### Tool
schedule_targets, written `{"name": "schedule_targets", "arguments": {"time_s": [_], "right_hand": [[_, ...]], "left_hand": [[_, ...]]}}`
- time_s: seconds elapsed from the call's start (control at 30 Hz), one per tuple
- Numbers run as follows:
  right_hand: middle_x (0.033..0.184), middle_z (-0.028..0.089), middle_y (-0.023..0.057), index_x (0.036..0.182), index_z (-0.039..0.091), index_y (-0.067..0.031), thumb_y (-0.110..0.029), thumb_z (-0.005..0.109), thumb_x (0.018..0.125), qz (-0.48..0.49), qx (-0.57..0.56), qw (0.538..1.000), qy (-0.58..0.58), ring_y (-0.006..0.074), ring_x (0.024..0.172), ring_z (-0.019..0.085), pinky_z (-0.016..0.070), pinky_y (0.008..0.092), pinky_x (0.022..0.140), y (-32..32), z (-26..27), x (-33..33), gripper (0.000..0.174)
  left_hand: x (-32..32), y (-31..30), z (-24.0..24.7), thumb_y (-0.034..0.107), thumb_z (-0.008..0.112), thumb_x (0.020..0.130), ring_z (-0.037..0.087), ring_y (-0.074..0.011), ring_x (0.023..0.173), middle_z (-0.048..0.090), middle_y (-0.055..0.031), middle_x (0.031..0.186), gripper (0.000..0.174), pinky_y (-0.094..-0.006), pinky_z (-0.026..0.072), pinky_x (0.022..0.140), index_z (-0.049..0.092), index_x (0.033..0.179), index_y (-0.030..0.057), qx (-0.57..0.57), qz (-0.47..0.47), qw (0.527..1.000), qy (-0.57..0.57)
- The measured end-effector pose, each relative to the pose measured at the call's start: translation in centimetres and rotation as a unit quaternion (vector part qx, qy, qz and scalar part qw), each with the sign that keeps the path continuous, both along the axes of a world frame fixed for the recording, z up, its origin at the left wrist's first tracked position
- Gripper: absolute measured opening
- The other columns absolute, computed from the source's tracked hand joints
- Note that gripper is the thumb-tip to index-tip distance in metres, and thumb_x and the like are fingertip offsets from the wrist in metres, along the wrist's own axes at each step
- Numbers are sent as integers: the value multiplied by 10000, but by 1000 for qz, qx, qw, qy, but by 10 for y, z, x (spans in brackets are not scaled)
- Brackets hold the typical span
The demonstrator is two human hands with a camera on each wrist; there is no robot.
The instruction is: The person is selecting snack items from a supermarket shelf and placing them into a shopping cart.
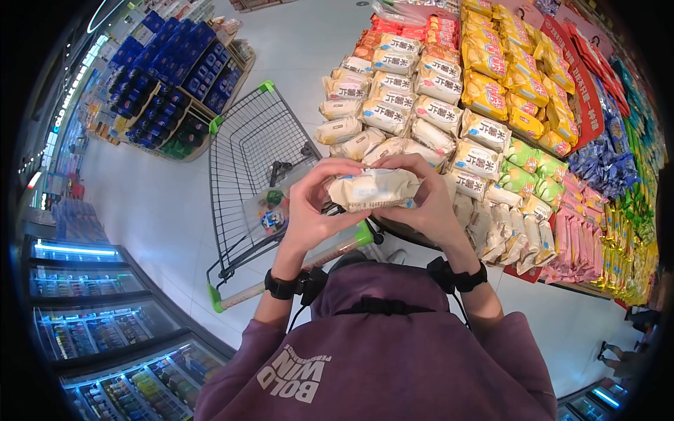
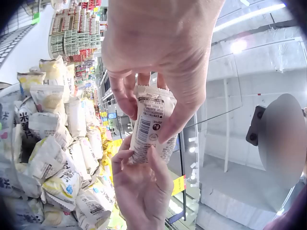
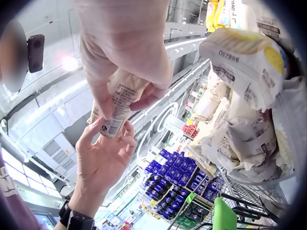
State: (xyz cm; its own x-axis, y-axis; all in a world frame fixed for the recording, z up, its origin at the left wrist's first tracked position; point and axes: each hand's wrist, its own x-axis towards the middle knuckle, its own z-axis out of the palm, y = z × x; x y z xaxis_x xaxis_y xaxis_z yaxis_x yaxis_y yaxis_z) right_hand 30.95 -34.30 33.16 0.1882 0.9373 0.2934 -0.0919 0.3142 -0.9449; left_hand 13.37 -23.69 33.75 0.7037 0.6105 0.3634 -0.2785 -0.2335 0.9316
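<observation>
Both hands hold one cream-coloured snack packet (image 1: 373,189) in front of the chest. My left hand (image 1: 312,203) pinches one end and my right hand (image 1: 430,203) the other, thumbs below and fingers above. Small print and a barcode show on the packet (image 2: 149,125) in the left wrist view, with the left hand (image 2: 160,52) at its top end and the right hand (image 2: 144,191) at its lower end. In the right wrist view the packet (image 3: 120,103) lies between the right hand (image 3: 127,43) and the left hand (image 3: 103,160).
A shopping cart (image 1: 242,151) with a few items inside stands at the left front. Beside it, a display holds piled cream packets (image 1: 386,112) and yellow packets (image 1: 484,63). Blue goods fill a shelf (image 1: 210,70) farther left; lit freezers (image 1: 91,284) line the lower left.
</observation>
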Motion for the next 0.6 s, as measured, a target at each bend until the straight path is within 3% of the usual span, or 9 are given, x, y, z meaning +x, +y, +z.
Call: {"name": "schedule_targets", "arguments": {"time_s": [0.5,0.6], "right_hand": [[1228,579,88,1195,528,-39,69,759,704,14,-4,1000,14,175,1154,561,457,329,995,47,1,-54,553],[1226,583,90,1197,527,-35,61,764,705,20,-10,1000,18,173,1153,561,453,330,997,55,2,-65,555]], "left_hand": [[-56,46,-1,-46,826,591,562,-196,1122,606,-111,1171,560,-356,455,976,615,1105,23,-19,9,1000,10],[-68,53,-3,-73,805,641,585,-162,1093,589,-94,1177,545,-300,483,947,611,1145,9,10,5,1000,-4]]}}
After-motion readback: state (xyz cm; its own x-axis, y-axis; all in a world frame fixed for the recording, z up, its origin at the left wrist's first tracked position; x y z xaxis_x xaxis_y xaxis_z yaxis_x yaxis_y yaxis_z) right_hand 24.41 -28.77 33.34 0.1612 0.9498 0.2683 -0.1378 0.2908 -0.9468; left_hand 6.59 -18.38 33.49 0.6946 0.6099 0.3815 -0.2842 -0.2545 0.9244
